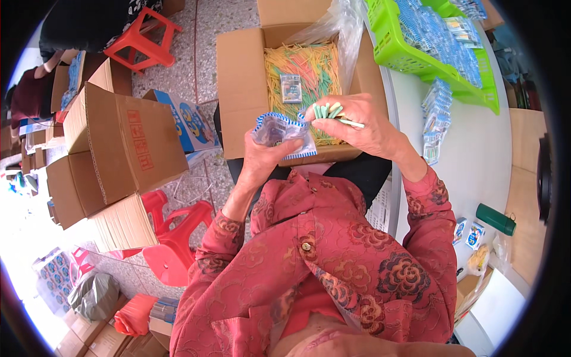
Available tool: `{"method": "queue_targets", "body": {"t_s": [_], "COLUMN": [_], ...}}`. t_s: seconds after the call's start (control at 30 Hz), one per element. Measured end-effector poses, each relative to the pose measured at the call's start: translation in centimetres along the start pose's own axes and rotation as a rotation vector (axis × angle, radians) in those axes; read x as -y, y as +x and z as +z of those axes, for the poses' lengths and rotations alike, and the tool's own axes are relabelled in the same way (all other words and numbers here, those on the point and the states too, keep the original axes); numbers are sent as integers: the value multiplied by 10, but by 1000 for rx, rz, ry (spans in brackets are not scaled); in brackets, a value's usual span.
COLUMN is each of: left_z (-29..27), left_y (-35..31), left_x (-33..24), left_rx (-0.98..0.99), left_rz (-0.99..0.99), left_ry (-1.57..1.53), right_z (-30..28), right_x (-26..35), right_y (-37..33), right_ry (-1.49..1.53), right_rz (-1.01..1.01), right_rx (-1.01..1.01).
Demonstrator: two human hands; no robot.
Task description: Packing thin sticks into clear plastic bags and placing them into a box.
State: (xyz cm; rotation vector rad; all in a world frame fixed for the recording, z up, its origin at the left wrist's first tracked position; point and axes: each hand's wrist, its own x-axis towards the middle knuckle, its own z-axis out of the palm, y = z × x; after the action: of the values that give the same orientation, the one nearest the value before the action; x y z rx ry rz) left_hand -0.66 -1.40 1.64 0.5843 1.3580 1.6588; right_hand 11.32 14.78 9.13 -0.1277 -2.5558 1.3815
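Note:
My left hand [270,156] grips a small clear pouch [275,129] with blue-and-white striped edges, its mouth open and facing up. Beside that mouth, my right hand [364,122] pinches a small bunch of short pale green and yellow sticks [327,112]. One stick pokes out sideways below the fingers. Under both hands, an open cardboard carton [241,83] is full of loose yellow, green and pink sticks [312,62]. A flat printed packet [291,88] lies on top of them. What is inside the pouch is hard to make out.
On the white table [482,149] at right, a green basket [383,44] holds many blue packets, with more packets [436,119] beside it. A green cylinder [495,219] lies nearer. Large open carton [131,143] and red stools [172,247] stand left; another person [33,95] is far left.

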Motion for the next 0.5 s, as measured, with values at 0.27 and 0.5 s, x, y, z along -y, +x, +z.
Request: {"method": "queue_targets", "body": {"t_s": [0.27, 0.5], "left_z": [0, -2], "left_y": [4, 8], "left_x": [0, -10], "left_rx": [25, 19], "left_rz": [-17, -24], "left_ry": [-53, 48], "right_z": [-2, -9], "right_x": [-8, -5], "right_y": [0, 10], "right_ry": [-14, -107], "right_rz": [-64, -21], "right_rx": [10, 157]}}
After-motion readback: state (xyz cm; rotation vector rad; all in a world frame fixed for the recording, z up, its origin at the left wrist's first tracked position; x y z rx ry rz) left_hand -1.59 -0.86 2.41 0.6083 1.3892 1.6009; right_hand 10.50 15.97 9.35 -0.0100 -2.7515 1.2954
